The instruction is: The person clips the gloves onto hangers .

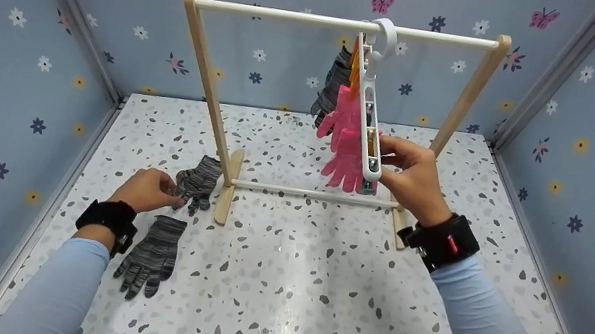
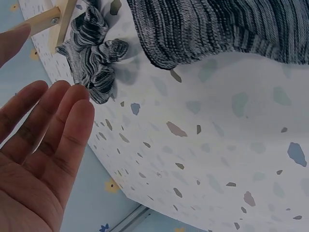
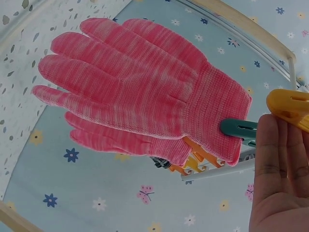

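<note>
A white clip hanger hangs by its hook from the rack's top bar, with pink gloves and a dark grey glove clipped along it. My right hand holds the hanger near its front end; in the right wrist view its fingertips meet a yellow clip. Beside them, a green clip grips the nearest pink glove's cuff. My left hand reaches beside a crumpled grey striped glove, fingers extended and palm bare in the left wrist view. Another grey striped glove lies flat nearer me.
The wooden rack stands on a speckled white tabletop, its left foot close to the crumpled glove. Blue walls with flowers and butterflies enclose the back and both sides.
</note>
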The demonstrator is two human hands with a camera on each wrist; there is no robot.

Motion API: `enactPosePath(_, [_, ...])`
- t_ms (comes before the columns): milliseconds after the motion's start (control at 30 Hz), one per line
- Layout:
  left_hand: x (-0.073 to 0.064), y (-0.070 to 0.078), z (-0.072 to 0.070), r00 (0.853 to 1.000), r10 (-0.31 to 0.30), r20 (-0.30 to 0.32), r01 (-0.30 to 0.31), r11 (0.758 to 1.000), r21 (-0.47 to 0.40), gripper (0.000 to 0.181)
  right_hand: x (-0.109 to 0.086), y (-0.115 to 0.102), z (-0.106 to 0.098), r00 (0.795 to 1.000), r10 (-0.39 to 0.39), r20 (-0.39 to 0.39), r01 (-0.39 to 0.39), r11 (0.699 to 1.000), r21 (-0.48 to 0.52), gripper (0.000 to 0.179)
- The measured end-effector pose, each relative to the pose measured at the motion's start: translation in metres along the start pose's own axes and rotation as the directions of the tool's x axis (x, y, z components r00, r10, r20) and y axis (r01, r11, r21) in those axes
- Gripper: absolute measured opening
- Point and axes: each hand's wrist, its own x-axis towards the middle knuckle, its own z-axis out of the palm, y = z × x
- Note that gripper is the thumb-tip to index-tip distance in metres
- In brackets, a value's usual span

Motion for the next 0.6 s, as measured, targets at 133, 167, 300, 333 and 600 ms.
enactPosePath(133, [0.003, -0.008, 0.004, 1.000, -0.011, 0.024, 0.011, 0.999, 0.035, 0.056, 0.000, 0.000, -0.001, 1.000, 0.000, 0.004, 0.000, 1.000, -0.004, 0.040])
enactPosePath(167, [0.004, -0.009, 0.005, 0.999, -0.016, 0.029, 0.014, 0.999, 0.044, 0.057, 0.000, -0.001, -0.001, 1.000, 0.000, 0.002, 0.000, 1.000, -0.005, 0.040])
enactPosePath(300, [0.008, -0.012, 0.012, 0.998, -0.036, 0.057, 0.031, 0.996, 0.089, 0.064, 0.000, -0.001, -0.002, 1.000, 0.000, -0.003, 0.000, 1.000, -0.008, 0.039])
enactPosePath(333, [0.008, -0.013, 0.014, 0.997, -0.043, 0.062, 0.037, 0.994, 0.104, 0.064, 0.000, -0.002, -0.002, 1.000, -0.001, -0.002, 0.001, 1.000, -0.007, 0.039])
enactPosePath(600, [0.009, -0.013, 0.028, 0.993, -0.079, 0.092, 0.067, 0.990, 0.125, 0.040, 0.000, -0.003, -0.001, 1.000, -0.005, -0.006, 0.005, 1.000, 0.000, 0.038])
